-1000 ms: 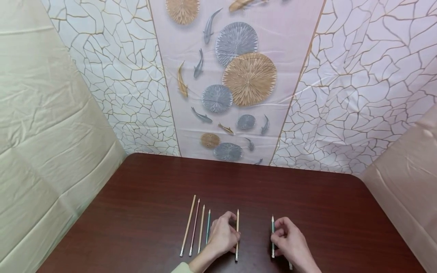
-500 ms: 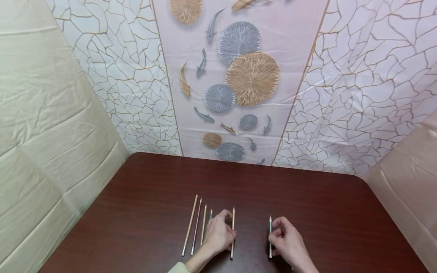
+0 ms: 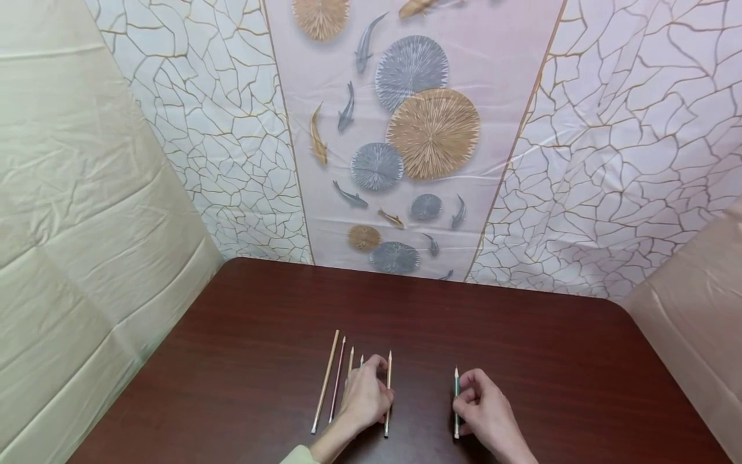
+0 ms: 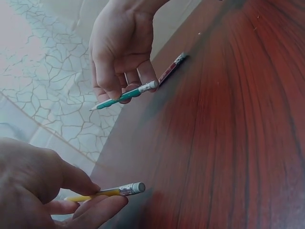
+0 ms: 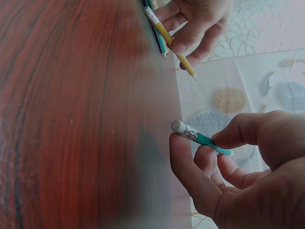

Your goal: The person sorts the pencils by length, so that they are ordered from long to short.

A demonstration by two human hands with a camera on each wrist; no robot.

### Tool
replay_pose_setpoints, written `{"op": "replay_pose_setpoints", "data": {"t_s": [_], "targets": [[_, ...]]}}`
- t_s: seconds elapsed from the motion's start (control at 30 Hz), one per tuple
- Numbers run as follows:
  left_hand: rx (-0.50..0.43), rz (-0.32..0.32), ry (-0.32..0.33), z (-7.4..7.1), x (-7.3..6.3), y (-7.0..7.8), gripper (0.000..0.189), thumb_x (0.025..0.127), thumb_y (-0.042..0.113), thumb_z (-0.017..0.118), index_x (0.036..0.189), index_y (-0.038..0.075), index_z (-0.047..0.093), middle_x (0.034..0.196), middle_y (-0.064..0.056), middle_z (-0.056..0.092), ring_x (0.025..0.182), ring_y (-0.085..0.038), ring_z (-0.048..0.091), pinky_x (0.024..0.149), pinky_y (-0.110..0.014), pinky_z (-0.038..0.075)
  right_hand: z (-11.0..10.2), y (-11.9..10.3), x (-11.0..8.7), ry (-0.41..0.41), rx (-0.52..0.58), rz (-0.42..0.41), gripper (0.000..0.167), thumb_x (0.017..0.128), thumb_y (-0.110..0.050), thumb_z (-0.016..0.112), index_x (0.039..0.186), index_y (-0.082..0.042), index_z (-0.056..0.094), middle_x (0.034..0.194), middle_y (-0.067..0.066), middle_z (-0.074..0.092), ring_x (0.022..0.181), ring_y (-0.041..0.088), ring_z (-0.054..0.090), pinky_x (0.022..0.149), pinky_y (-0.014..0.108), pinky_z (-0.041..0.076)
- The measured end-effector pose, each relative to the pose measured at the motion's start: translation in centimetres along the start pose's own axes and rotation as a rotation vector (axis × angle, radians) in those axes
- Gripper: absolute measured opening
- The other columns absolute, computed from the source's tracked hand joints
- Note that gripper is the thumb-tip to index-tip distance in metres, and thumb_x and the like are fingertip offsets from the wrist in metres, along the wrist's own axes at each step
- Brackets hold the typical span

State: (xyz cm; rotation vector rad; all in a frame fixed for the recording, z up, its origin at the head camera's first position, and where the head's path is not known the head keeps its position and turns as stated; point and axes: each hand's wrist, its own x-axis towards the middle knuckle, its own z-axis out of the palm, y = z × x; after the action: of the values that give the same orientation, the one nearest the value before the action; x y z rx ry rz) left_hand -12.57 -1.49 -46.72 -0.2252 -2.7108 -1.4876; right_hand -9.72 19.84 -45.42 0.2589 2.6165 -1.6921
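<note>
My left hand [image 3: 365, 399] grips a yellow pencil [image 3: 389, 367] between thumb and fingers, tip away from me; its eraser end shows in the left wrist view. Farther right, my right hand [image 3: 489, 412] pinches a teal pencil [image 3: 456, 386], also tip forward, with the white eraser [image 5: 178, 126] towards me. Left of the left hand lie a long tan pencil [image 3: 326, 380], a dark red pencil [image 3: 339, 377] and another yellow pencil [image 3: 351, 356], side by side. Of a second teal pencil [image 3: 362, 360] only the tip shows past the left hand in the head view.
Another dark red pencil [image 4: 170, 70] lies on the table beside the right hand in the left wrist view. The dark wooden table [image 3: 522, 335] reaches back to a patterned cloth wall [image 3: 435, 129]. Plain cream cloth [image 3: 87, 225] hangs at the left side.
My left hand has moved left with the yellow pencil, nearer the row, and covers more of the second teal pencil. The right hand has shifted slightly left with its teal pencil.
</note>
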Motion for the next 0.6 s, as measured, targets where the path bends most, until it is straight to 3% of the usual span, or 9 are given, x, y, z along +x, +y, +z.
{"op": "replay_pose_setpoints", "data": {"t_s": [0.13, 0.37, 0.6], "targets": [[0.034, 0.007, 0.01, -0.25, -0.04, -0.28, 0.038, 0.071, -0.009, 0.073, 0.105, 0.003, 0.061, 0.058, 0.007, 0.062, 0.032, -0.006, 0.052, 0.057, -0.032, 0.052, 0.23, 0.0, 0.02, -0.008, -0.001, -0.005, 0.033, 0.07, 0.009, 0.059, 0.101, -0.002, 0.055, 0.076, 0.01, 0.057, 0.059, 0.021, 0.06, 0.048, 0.036, 0.054], [0.157, 0.069, 0.063, -0.53, 0.01, -0.73, 0.038, 0.066, -0.006, 0.077, 0.101, 0.003, 0.064, 0.057, 0.009, 0.061, 0.051, -0.008, 0.058, 0.061, -0.037, 0.051, 0.55, -0.03, 0.01, -0.015, -0.001, -0.007, 0.033, 0.07, 0.01, 0.059, 0.1, -0.003, 0.055, 0.075, 0.007, 0.057, 0.058, 0.021, 0.06, 0.047, 0.035, 0.054], [0.194, 0.075, 0.081, -0.66, -0.19, -0.96, 0.036, 0.066, -0.005, 0.078, 0.099, 0.0, 0.065, 0.059, 0.009, 0.059, 0.057, -0.011, 0.059, 0.06, -0.039, 0.052, 0.75, -0.11, 0.02, -0.018, -0.024, -0.016, 0.032, 0.07, 0.011, 0.058, 0.099, -0.003, 0.054, 0.073, 0.005, 0.057, 0.055, 0.021, 0.06, 0.047, 0.034, 0.054]]}}
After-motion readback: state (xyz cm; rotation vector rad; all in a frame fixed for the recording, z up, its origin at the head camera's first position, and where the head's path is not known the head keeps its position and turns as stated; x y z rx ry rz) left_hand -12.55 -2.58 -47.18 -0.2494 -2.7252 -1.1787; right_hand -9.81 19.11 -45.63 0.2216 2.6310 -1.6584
